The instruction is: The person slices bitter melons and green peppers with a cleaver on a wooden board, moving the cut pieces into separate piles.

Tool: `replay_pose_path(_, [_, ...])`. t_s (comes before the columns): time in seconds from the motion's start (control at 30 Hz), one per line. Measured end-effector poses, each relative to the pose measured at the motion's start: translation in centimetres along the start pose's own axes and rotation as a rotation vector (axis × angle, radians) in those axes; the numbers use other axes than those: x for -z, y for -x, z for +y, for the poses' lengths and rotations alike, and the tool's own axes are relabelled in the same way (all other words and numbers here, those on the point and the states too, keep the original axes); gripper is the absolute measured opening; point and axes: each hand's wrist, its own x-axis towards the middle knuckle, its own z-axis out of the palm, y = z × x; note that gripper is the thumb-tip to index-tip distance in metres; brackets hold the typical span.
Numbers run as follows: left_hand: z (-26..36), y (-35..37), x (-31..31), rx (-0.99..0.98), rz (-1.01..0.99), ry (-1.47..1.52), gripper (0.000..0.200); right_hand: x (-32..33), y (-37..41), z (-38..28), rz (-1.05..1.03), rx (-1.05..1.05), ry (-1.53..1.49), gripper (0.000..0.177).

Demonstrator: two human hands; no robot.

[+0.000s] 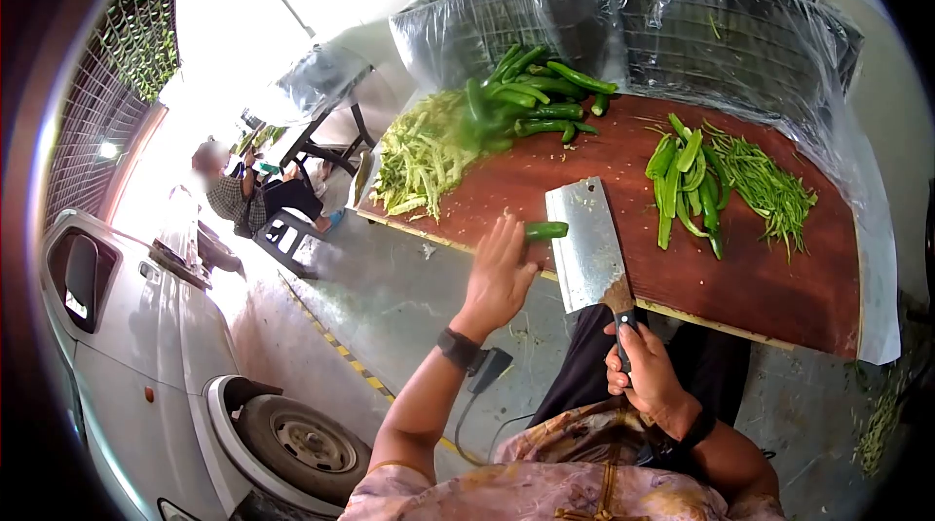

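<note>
My right hand (643, 365) is closed around the black handle of a wide cleaver (589, 243), whose blade lies flat over the front edge of the red-brown board (477, 195). My left hand (502, 268) has its fingers stretched out over a green chili pepper (547, 230). Only one end of that pepper shows, pointing at the blade; the rest is hidden by the fingers. Whole green peppers (550, 97) are heaped at the back, beside a pile of pale green pepper cores and shreds (419, 156). Pepper halves (690, 180) and thin green strips (769, 180) lie on the right.
Plastic-wrapped crates (730, 34) stand behind the board. A seated person (248, 195) is at the left near a dark-legged table (336, 131). A white vehicle (146, 365) stands at the lower left. A cable (463, 424) runs along the floor below my left arm.
</note>
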Motion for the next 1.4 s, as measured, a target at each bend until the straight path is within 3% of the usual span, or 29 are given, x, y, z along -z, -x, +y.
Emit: replay_pose_path(1.4, [-1.4,1.3,0.7,0.062,-0.051,-0.005,0.064,-2.7,-3.5,-0.1,-0.096,-0.130,0.105,0.024])
